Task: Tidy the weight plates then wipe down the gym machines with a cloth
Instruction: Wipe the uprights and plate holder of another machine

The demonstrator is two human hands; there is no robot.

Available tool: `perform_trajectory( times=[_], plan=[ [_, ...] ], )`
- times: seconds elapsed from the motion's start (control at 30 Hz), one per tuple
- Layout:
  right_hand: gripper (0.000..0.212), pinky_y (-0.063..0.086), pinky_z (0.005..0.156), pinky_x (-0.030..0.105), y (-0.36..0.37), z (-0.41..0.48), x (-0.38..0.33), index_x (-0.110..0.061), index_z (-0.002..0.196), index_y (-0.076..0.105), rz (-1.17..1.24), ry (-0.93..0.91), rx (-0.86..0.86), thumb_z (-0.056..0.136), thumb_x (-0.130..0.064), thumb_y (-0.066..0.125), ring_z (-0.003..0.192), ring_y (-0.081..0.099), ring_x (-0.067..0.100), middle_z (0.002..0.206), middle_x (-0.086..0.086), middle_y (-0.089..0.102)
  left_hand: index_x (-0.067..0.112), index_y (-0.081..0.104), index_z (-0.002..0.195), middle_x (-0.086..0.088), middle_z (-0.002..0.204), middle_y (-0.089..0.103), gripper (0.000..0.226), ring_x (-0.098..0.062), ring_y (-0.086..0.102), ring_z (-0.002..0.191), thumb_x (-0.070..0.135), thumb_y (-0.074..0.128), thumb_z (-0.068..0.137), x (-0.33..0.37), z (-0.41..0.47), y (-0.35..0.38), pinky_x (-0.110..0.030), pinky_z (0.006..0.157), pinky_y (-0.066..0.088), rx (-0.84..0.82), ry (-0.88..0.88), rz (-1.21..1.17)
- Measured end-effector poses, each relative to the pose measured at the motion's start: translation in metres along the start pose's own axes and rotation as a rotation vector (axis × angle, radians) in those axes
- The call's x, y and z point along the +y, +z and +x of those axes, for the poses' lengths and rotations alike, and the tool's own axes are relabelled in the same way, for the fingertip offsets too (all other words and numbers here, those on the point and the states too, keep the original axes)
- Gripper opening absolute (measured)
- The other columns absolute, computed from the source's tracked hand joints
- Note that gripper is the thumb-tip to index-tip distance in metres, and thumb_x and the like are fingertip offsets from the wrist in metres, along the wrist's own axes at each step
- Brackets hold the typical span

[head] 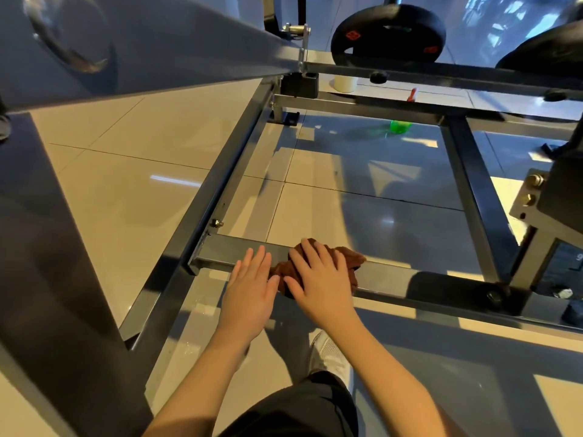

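Head view: right hand (318, 279) presses cloth (350, 259); weight plate (388, 33) markings blurred.

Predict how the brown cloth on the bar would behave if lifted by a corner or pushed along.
The cloth would probably hang limp: it lies crumpled in folds under the right hand. It looks light, being thin. Pushed, it should slide easily along the smooth bar, bunching rather than rolling.
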State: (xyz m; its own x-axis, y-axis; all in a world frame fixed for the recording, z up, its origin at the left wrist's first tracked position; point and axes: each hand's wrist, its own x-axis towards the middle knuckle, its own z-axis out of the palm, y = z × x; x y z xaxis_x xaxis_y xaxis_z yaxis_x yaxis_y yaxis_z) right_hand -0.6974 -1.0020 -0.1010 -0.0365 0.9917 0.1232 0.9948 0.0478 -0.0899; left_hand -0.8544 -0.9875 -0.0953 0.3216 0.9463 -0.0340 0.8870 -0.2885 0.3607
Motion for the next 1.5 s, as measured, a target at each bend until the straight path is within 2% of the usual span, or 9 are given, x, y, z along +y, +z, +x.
perform_trajectory(
  times=[0.13, 0.27, 0.53, 0.63, 0.77, 1.03, 1.27, 1.37, 1.5],
  plan=[
    [0.052, 0.037, 0.104, 0.049, -0.001, -0.035, 0.042, -0.021, 0.132, 0.057, 0.007, 0.048, 0.077, 0.090, -0.047, 0.039, 0.132, 0.045, 0.031, 0.144, 0.009, 0.050, 0.020, 0.010, 0.154, 0.008, 0.161, -0.001, 0.083, -0.002, -0.018, 0.139, 0.056, -0.011, 0.082, 0.000, 0.000, -0.001, -0.022, 0.113, -0.015, -0.003, -0.002, 0.007],
    [0.051, 0.032, 0.104, 0.051, 0.003, -0.019, 0.021, -0.019, 0.126, 0.061, 0.053, 0.198, 0.118, 0.091, -0.044, 0.035, 0.128, 0.049, 0.033, 0.136, 0.011, 0.057, 0.020, 0.011, 0.154, 0.008, 0.161, 0.000, 0.081, -0.002, -0.018, 0.140, 0.055, -0.010, 0.083, -0.001, -0.001, 0.000, -0.022, 0.112, -0.015, 0.001, 0.000, 0.010],
    [0.048, 0.045, 0.097, 0.046, -0.001, -0.004, 0.022, -0.015, 0.122, 0.063, 0.082, 0.036, 0.076, 0.091, -0.039, 0.036, 0.121, 0.056, 0.029, 0.130, 0.008, 0.060, 0.018, 0.013, 0.154, 0.005, 0.162, 0.002, 0.083, -0.003, -0.016, 0.140, 0.056, -0.009, 0.084, 0.001, 0.001, 0.000, -0.024, 0.114, -0.012, -0.007, -0.002, 0.019],
    [0.046, 0.045, 0.097, 0.044, -0.005, -0.016, 0.038, -0.015, 0.120, 0.063, 0.069, 0.059, 0.074, 0.090, -0.038, 0.037, 0.116, 0.057, 0.028, 0.126, 0.007, 0.062, 0.018, 0.011, 0.154, 0.004, 0.162, 0.001, 0.063, -0.008, -0.012, 0.146, 0.049, 0.010, 0.100, 0.005, 0.002, -0.003, -0.025, 0.115, -0.011, -0.010, -0.017, 0.057],
    [0.042, 0.040, 0.080, 0.038, -0.007, 0.022, 0.042, -0.018, 0.105, 0.063, 0.150, 0.139, -0.013, 0.090, -0.044, 0.033, 0.097, 0.061, 0.026, 0.101, 0.001, 0.067, 0.018, 0.012, 0.154, 0.004, 0.162, 0.003, 0.054, -0.011, -0.005, 0.148, 0.038, 0.022, 0.105, 0.013, 0.006, -0.006, -0.026, 0.117, -0.007, -0.040, 0.044, 0.027],
    [0.046, 0.043, 0.100, 0.046, -0.006, -0.036, 0.061, -0.016, 0.124, 0.063, 0.118, 0.072, 0.120, 0.090, -0.038, 0.041, 0.123, 0.052, 0.026, 0.134, 0.005, 0.058, 0.020, 0.015, 0.154, 0.006, 0.162, 0.005, 0.053, -0.008, -0.004, 0.148, 0.038, 0.021, 0.104, 0.018, 0.011, -0.006, -0.024, 0.117, -0.006, -0.047, 0.080, 0.024],
    [0.029, 0.039, 0.079, 0.041, -0.010, -0.004, 0.056, -0.018, 0.089, 0.059, 0.092, 0.358, 0.140, 0.084, -0.034, 0.035, 0.089, 0.057, 0.025, 0.088, 0.000, 0.061, 0.019, 0.016, 0.154, 0.006, 0.162, 0.006, 0.056, -0.008, -0.003, 0.148, 0.043, 0.016, 0.103, 0.014, 0.011, -0.002, -0.022, 0.114, -0.009, -0.054, 0.091, 0.035],
    [0.039, 0.039, 0.089, 0.043, -0.001, 0.002, 0.016, -0.017, 0.104, 0.064, 0.112, 0.233, 0.108, 0.087, -0.039, 0.036, 0.103, 0.058, 0.025, 0.106, 0.002, 0.066, 0.019, 0.020, 0.153, 0.007, 0.161, 0.011, 0.079, -0.007, 0.001, 0.148, 0.056, -0.006, 0.087, 0.012, 0.013, -0.001, -0.021, 0.114, -0.008, -0.049, 0.090, 0.028],
    [0.046, 0.042, 0.094, 0.043, -0.008, -0.002, 0.034, -0.018, 0.115, 0.065, 0.177, 0.069, 0.088, 0.087, -0.042, 0.039, 0.113, 0.058, 0.026, 0.118, -0.001, 0.065, 0.019, 0.021, 0.153, 0.007, 0.160, 0.014, 0.088, -0.006, 0.003, 0.147, 0.057, -0.011, 0.081, 0.011, 0.014, -0.001, -0.020, 0.114, -0.005, -0.045, 0.075, -0.018]
  ],
)
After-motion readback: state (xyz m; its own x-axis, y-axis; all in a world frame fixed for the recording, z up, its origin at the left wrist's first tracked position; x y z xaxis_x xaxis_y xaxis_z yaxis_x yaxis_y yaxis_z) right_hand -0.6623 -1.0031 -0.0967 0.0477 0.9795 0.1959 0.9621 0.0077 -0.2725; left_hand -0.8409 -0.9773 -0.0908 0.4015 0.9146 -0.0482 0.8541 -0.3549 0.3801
